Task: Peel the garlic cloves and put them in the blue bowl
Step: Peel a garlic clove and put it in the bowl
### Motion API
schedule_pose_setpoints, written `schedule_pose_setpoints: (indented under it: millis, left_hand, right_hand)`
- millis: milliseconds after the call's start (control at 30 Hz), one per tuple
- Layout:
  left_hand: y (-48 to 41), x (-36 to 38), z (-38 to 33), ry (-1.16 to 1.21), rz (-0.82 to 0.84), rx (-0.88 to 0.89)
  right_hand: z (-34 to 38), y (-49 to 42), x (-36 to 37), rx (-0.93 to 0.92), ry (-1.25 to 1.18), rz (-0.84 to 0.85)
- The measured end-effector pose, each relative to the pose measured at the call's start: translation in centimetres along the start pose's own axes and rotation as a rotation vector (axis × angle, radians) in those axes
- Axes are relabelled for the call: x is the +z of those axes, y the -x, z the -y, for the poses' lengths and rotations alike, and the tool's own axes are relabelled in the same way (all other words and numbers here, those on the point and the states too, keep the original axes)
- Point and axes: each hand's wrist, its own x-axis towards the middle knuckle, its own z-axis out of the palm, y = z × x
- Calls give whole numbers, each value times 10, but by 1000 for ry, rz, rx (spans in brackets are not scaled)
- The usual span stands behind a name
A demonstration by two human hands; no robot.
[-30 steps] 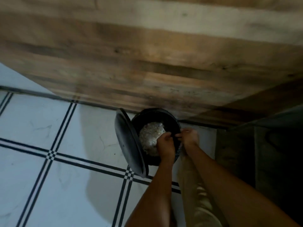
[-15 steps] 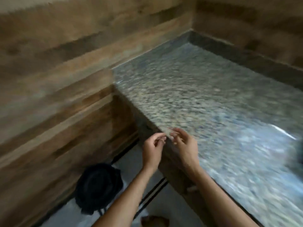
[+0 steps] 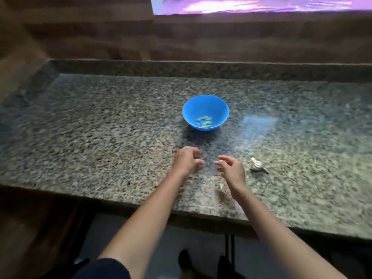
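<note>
A blue bowl (image 3: 205, 112) stands on the granite counter (image 3: 100, 127), with several peeled cloves (image 3: 205, 121) lying in its bottom. A garlic bulb (image 3: 255, 164) rests on the counter to the right of my hands. My left hand (image 3: 187, 160) hovers over the counter in front of the bowl, fingers curled and apart, nothing visible in it. My right hand (image 3: 231, 170) is beside it, fingers loosely spread, holding nothing. Small pale bits (image 3: 221, 186), a clove or skin, lie on the counter under my right wrist.
The counter's front edge (image 3: 141, 206) runs just below my wrists. A wooden wall (image 3: 90, 37) rises behind and to the left. A bright window strip (image 3: 261, 5) is at the top. My feet (image 3: 184, 260) and the floor show below the counter.
My view swung from the black bin on the floor up to the counter. Both hands moved from over the bin to above the counter and drew apart.
</note>
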Motion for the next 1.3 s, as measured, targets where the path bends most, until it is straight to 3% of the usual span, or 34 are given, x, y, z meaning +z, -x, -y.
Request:
schedule_pose_setpoints:
  millis: [167, 233, 300, 367, 533, 600, 667, 733, 800, 833, 933, 1067, 1167, 1233, 1300]
  left_hand:
    - [7, -1, 3, -246, 100, 154]
    - [7, -12, -16, -161, -22, 257]
    - [-7, -31, -48, 47, -275, 313]
    - [-40, -44, -67, 118, -378, 243]
    - [-105, -37, -61, 10, -201, -58]
    - [-102, -34, -66, 4, -258, -10]
    - [-85, -21, -82, 60, -274, 147]
    - [-54, 4, -100, 47, -39, 278]
    - [-23, 44, -111, -21, 282, 290]
    - [-13, 65, -112, -46, 363, 263]
    - [-6, 102, -114, -92, 309, 245]
    - [-4, 96, -106, 272, 334, 244]
    - [-2, 71, -97, 558, 378, 227]
    - [-1, 60, -91, 769, 349, 132]
    - [2, 54, -87, 952, 319, 25]
  right_hand:
    - [-4, -8, -24, 62, -93, -32]
    - [3, -9, -29, 46, -113, -27]
    - [16, -13, -34, 3, -128, -45]
    - [24, -18, -43, -35, -123, -77]
    - [21, -29, -70, -19, -145, -116]
    - [13, -33, -83, 7, -182, -177]
    - [5, -35, -96, 47, -233, -240]
    - [-2, -36, -105, 73, -253, -265]
    - [-11, -37, -113, 97, -216, -311]
    - [-16, -37, -117, 108, -183, -344]
    - [-29, -33, -122, 136, -57, -365]
    - [-27, -33, -123, 122, 49, -176]
    - [-10, -31, -117, 206, -261, 94]
    - [-3, -29, -107, 241, -467, 138]
    - [0, -31, -97, 215, -501, 110]
